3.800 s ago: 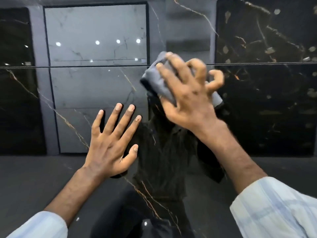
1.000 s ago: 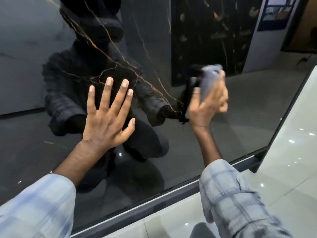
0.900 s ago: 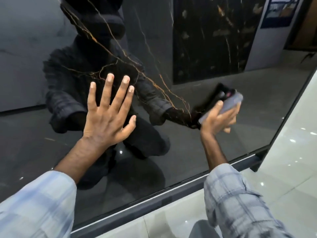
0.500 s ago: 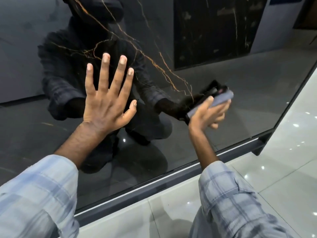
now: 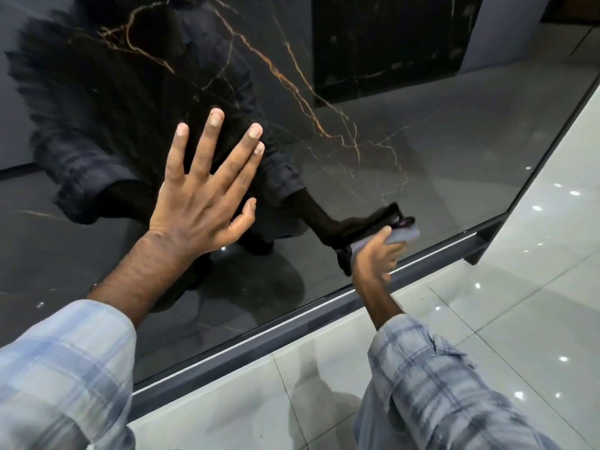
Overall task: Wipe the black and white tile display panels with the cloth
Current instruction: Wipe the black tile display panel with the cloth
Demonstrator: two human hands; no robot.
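Right hand (image 5: 376, 258) with grey cloth (image 5: 401, 236) now lower, near the bottom frame (image 5: 292, 332).
Fingers closed around cloth against black panel (image 5: 438, 164); left hand (image 5: 207, 193) flat, fingers spread, centre frame.

Left hand (image 5: 203, 203) lies flat on the tile panel (image 5: 438, 151), fingers spread, up and left of the right hand (image 5: 376, 256). That one presses the cloth (image 5: 401, 236) on the panel's lower right, just above the frame rail (image 5: 292, 332); floor (image 5: 519, 287) lies below.
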